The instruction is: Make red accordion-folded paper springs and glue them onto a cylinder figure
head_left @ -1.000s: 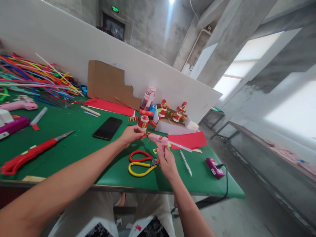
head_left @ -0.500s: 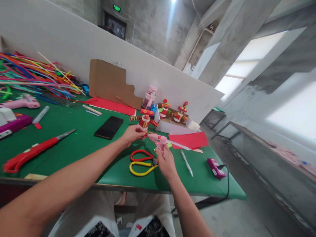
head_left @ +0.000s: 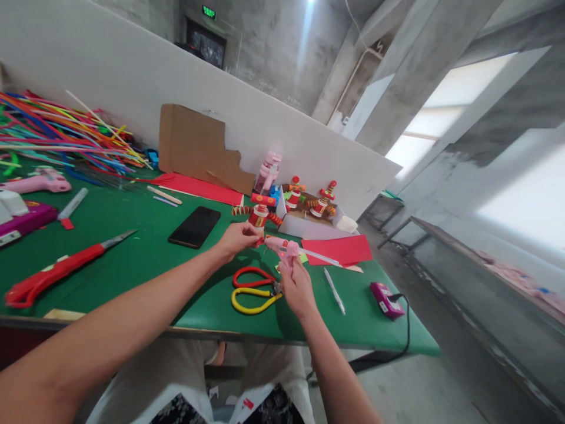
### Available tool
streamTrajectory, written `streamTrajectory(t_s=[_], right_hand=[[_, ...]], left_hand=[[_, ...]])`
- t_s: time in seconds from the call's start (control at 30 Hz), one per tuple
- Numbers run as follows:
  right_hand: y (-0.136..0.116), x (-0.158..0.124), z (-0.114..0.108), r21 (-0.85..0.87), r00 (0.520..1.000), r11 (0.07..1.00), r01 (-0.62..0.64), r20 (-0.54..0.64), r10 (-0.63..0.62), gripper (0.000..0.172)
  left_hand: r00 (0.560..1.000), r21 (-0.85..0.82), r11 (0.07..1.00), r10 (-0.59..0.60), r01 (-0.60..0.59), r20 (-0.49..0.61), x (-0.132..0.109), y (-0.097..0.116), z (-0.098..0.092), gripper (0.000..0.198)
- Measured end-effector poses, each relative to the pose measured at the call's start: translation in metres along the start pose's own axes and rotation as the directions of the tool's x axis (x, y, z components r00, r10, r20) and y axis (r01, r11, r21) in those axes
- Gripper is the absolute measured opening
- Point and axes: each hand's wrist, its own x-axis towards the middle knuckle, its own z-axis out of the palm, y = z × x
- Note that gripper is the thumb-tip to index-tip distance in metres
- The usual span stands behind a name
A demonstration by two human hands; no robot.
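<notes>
My right hand [head_left: 296,285] is wrapped round the handle of a pink glue gun [head_left: 282,247], a clear glue stick jutting from its back. The gun's nozzle points left, close to the fingertips of my left hand [head_left: 238,238]. Those fingertips pinch a small red piece [head_left: 259,241]. Just behind stands a red and white paper figure [head_left: 258,217] with folded paper arms. Scissors [head_left: 253,291] with one red and one yellow handle lie below my hands. A white pen [head_left: 334,291] is to the right.
A phone [head_left: 195,227], large red scissors [head_left: 66,268] and many coloured pipe cleaners [head_left: 66,135] lie left. Behind are cardboard [head_left: 194,141] and a box [head_left: 304,228] with two figures. Red paper [head_left: 348,249] and a purple power block [head_left: 386,300] are right.
</notes>
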Motion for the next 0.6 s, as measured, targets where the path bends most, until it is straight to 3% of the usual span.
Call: streamTrajectory(t_s=[0.37, 0.6], right_hand=[[0.0001, 0.0003, 0.0011, -0.019, 0.999, 0.999, -0.044, 0.024, 0.045, 0.048], [-0.0003, -0.0008, -0.0011, -0.046, 1.000, 0.999, -0.013, 0.023, 0.014, 0.043]], left_hand=[[1.000, -0.017, 1.000, 0.004, -0.004, -0.002, 0.0000, -0.0008, 0.0006, 0.014], [1.000, 0.021, 1.000, 0.018, -0.018, 0.000, 0.0019, -0.0033, -0.0010, 0.014]])
